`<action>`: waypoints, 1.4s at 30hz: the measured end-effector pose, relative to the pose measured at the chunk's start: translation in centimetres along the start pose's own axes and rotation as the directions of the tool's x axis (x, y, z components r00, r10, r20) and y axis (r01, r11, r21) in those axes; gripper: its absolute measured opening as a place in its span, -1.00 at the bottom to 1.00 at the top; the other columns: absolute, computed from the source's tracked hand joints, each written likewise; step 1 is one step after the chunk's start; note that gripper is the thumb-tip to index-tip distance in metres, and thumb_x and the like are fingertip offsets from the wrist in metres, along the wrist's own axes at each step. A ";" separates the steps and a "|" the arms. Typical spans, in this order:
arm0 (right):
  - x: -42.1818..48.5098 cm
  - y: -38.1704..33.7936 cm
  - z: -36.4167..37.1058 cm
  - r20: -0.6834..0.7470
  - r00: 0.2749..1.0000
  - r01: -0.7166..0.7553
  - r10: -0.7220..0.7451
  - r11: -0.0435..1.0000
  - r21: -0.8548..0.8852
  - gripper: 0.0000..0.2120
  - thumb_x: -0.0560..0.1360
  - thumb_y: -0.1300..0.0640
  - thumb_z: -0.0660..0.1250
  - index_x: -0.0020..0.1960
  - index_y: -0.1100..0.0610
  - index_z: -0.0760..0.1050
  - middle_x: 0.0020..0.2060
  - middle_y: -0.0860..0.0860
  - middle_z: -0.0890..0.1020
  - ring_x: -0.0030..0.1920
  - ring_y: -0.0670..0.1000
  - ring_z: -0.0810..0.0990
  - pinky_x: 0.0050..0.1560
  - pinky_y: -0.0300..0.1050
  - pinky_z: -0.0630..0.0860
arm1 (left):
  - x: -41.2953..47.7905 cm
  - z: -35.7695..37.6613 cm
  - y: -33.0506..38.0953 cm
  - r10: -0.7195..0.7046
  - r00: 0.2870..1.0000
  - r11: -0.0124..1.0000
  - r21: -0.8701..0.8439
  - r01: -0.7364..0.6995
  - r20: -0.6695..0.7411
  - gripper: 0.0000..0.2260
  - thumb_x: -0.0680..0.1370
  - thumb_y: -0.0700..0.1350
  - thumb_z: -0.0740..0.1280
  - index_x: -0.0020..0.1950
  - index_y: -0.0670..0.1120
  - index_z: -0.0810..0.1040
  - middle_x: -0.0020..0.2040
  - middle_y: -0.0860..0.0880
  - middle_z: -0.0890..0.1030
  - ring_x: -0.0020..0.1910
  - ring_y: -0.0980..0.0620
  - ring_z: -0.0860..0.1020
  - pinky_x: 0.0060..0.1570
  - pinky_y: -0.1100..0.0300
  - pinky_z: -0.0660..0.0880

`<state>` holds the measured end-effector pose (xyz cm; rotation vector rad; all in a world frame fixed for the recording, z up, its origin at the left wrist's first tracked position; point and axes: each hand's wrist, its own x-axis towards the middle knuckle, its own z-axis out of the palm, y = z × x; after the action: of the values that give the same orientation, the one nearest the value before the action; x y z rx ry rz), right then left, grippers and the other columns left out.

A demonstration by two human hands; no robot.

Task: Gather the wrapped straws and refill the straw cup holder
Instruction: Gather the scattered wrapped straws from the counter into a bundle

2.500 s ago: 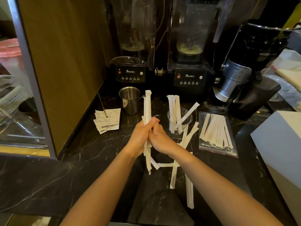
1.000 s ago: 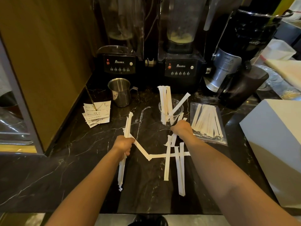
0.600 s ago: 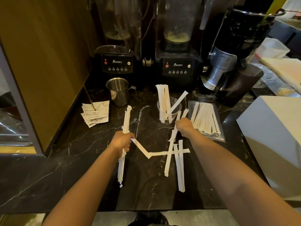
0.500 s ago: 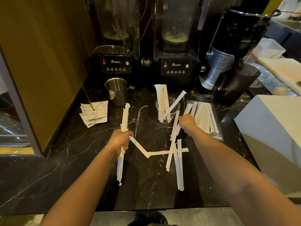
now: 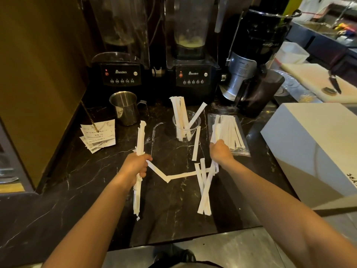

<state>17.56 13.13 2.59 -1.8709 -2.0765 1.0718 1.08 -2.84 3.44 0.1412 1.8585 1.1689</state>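
Observation:
My left hand (image 5: 135, 168) is closed around a bundle of white paper-wrapped straws (image 5: 139, 140), held nearly upright over the black marble counter. My right hand (image 5: 220, 151) grips a few wrapped straws (image 5: 207, 188) whose lower ends trail on the counter and whose tops reach over a clear bag of straws (image 5: 234, 132). The clear plastic cup (image 5: 179, 130) stands between my hands, further back, with several straws in it. A single straw (image 5: 196, 144) lies beside the cup. A bent straw (image 5: 173, 176) lies between my hands.
Two black blenders (image 5: 120, 74) and a juicer (image 5: 251, 60) line the back. A steel pitcher (image 5: 125, 109) and spiked receipts (image 5: 98, 136) sit at the left. A white box (image 5: 313, 147) stands at the right. The counter edge (image 5: 193, 236) runs near me.
My right hand has swung right from in front of the cup to the bag's near edge, dragging its straws along. My left hand has kept its bundle, barely moving.

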 end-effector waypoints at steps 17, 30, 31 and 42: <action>-4.1 0.9 2.3 0.095 0.989 -0.084 0.111 0.963 -0.255 -0.32 0.44 -0.13 0.31 0.39 0.19 0.15 0.36 0.16 0.30 0.35 0.21 0.33 0.27 0.08 0.38 | -0.3 0.0 -1.3 0.002 0.997 1.000 0.009 -0.003 0.079 -0.65 0.53 -0.23 0.26 0.30 -0.26 0.37 -0.42 -0.06 0.26 -0.50 0.09 0.19 -0.60 0.32 0.22; -5.8 2.0 2.5 0.172 0.970 -0.101 0.174 0.925 -0.367 -0.05 0.30 -0.32 0.36 0.43 0.19 0.05 0.43 0.18 0.20 0.43 0.21 0.22 0.34 0.10 0.32 | 0.3 -0.2 -1.4 0.004 0.995 1.000 0.004 -0.004 0.102 -0.74 0.53 -0.22 0.26 0.21 -0.23 0.40 -0.42 -0.06 0.26 -0.50 0.10 0.19 -0.53 0.29 0.21; -5.8 1.9 2.6 0.180 0.964 -0.124 0.194 0.932 -0.340 -0.07 0.30 -0.31 0.36 0.42 0.18 0.06 0.41 0.18 0.21 0.41 0.21 0.25 0.33 0.09 0.37 | 0.3 -0.1 -1.3 0.000 0.995 1.000 0.011 -0.002 0.105 -0.78 0.53 -0.22 0.26 0.16 -0.22 0.39 -0.42 -0.06 0.26 -0.50 0.10 0.19 -0.54 0.29 0.21; -5.3 -1.5 5.3 0.131 0.970 -0.179 0.205 0.967 -0.182 -0.19 0.36 -0.20 0.37 0.39 0.19 0.10 0.37 0.19 0.25 0.34 0.19 0.33 0.27 0.08 0.47 | 0.4 -0.4 -1.5 0.013 0.990 1.000 0.003 -0.014 0.144 -0.88 0.53 -0.24 0.24 0.04 -0.19 0.36 -0.43 -0.04 0.24 -0.50 0.10 0.17 -0.63 0.34 0.19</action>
<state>14.62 6.25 1.38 -2.1755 -2.1636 1.1422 1.08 -3.68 2.12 0.2346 1.7354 1.1346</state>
